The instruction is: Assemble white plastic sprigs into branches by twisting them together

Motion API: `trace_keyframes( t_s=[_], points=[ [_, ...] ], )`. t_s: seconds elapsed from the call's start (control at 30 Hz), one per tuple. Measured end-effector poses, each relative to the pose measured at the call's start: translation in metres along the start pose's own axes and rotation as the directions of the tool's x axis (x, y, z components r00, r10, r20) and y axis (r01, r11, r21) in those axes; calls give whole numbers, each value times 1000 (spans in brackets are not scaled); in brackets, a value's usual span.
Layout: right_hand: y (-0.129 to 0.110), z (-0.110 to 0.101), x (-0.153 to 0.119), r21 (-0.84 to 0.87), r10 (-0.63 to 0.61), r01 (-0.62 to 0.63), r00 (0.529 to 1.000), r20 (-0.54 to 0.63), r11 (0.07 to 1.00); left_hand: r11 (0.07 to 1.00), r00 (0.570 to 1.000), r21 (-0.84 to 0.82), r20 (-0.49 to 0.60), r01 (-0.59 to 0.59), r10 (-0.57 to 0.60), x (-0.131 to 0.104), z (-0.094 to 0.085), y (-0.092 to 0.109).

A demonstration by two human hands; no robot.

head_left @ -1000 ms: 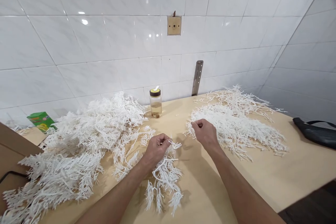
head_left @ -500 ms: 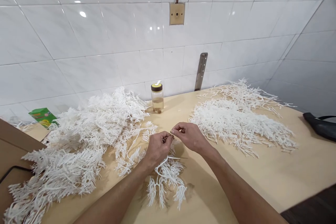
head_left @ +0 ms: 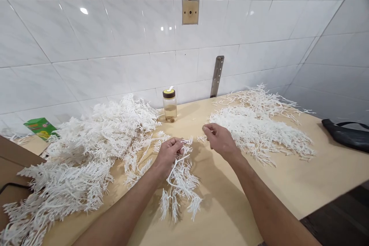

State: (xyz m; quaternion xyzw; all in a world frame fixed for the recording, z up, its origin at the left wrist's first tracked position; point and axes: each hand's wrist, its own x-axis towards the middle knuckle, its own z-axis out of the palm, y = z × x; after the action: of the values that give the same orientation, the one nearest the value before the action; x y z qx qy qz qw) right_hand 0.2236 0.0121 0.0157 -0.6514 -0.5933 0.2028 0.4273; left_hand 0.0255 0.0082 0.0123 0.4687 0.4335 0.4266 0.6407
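Near the middle of the tan table [head_left: 213, 207], my left hand [head_left: 169, 154] pinches a white branching sprig [head_left: 181, 184], whose feathery tips hang below and stick out past the fingers. To its right, my right hand [head_left: 217, 138] is closed, thumb against fingers, beside the right-hand pile; a small white piece shows by its fingertips, and whether it is held is unclear. A large heap of white sprigs [head_left: 98, 134] spreads over the left side. A flatter pile of white sprigs [head_left: 256, 130] lies at the right.
A clear bottle with a dark and yellow lid [head_left: 170, 105] stands near the tiled wall. At the far left are a green box [head_left: 42, 128] and brown cardboard [head_left: 17, 165]. A metal bracket [head_left: 217, 77] leans by the wall; a black bag [head_left: 347, 134] lies far right.
My right hand has moved away from my left hand, to the right and slightly up. My left hand still holds the sprig. The camera view has shifted slightly.
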Motion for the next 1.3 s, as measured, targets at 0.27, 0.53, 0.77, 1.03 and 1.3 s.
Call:
trace_keyframes(
  t_s=[0.27,0.53,0.77,1.03,1.3],
  points=[
    [-29,14,-13,149,-210,168,919,333,974,979,994,175,-17,-103,108,3,-4,-2],
    [-34,15,-17,-69,-257,293,911,321,954,926,986,357,-57,-125,155,5,-5,-3],
    [-33,18,-15,54,-106,95,959,264,994,934,987,322,19,-156,158,2,-5,2],
    [-29,21,-16,111,-43,9,950,308,994,903,980,389,-12,-180,200,2,-7,1],
    [-18,40,-5,-185,61,-54,998,34,981,628,853,672,13,-394,521,-2,-4,-9]
  ],
)
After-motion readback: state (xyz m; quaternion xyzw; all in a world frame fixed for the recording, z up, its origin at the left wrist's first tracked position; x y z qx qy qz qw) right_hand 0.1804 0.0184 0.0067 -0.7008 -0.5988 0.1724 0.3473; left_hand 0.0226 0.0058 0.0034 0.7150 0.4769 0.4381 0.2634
